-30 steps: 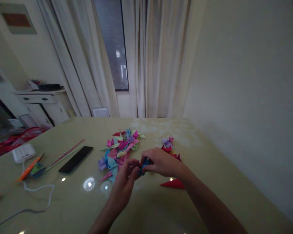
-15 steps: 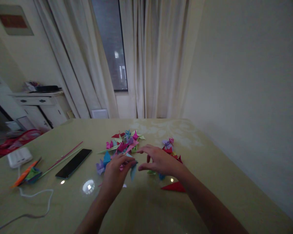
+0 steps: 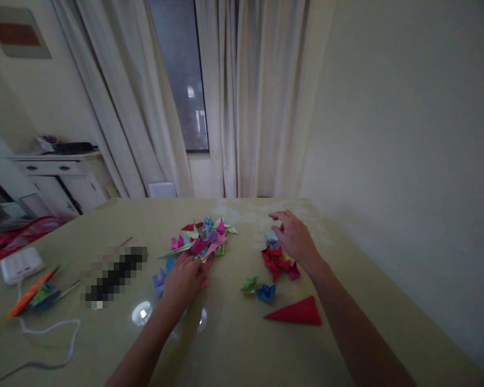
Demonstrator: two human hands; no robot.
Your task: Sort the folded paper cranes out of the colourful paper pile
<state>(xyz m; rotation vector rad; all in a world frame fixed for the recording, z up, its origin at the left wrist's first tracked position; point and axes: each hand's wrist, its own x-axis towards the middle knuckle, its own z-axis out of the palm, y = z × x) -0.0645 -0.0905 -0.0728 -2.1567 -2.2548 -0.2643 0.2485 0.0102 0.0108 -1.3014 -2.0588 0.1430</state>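
Observation:
My left hand point(image 3: 184, 280) rests on the near edge of a pile of coloured folded paper pieces point(image 3: 201, 242), its fingers curled down among them; what they hold, if anything, is hidden. My right hand point(image 3: 293, 238) reaches over a smaller cluster of red folded pieces point(image 3: 277, 262), fingers loosely spread above a pale blue piece point(image 3: 271, 235). A small green folded piece point(image 3: 250, 284) and a blue one point(image 3: 266, 292) lie loose on the table between my arms. A flat red paper triangle point(image 3: 298, 312) lies beside my right forearm.
The glossy olive table point(image 3: 234, 344) also carries a blurred dark slab point(image 3: 113, 271), thin sticks, an orange tool with folded paper point(image 3: 34, 293), and a white box point(image 3: 20, 263) with a cable point(image 3: 44, 333). Curtains, a window and a white cabinet point(image 3: 60, 174) stand behind.
My hands held a blue piece together, then parted. The blue piece now lies on the table. My right hand moved back right to the red cluster; my left went to the big pile.

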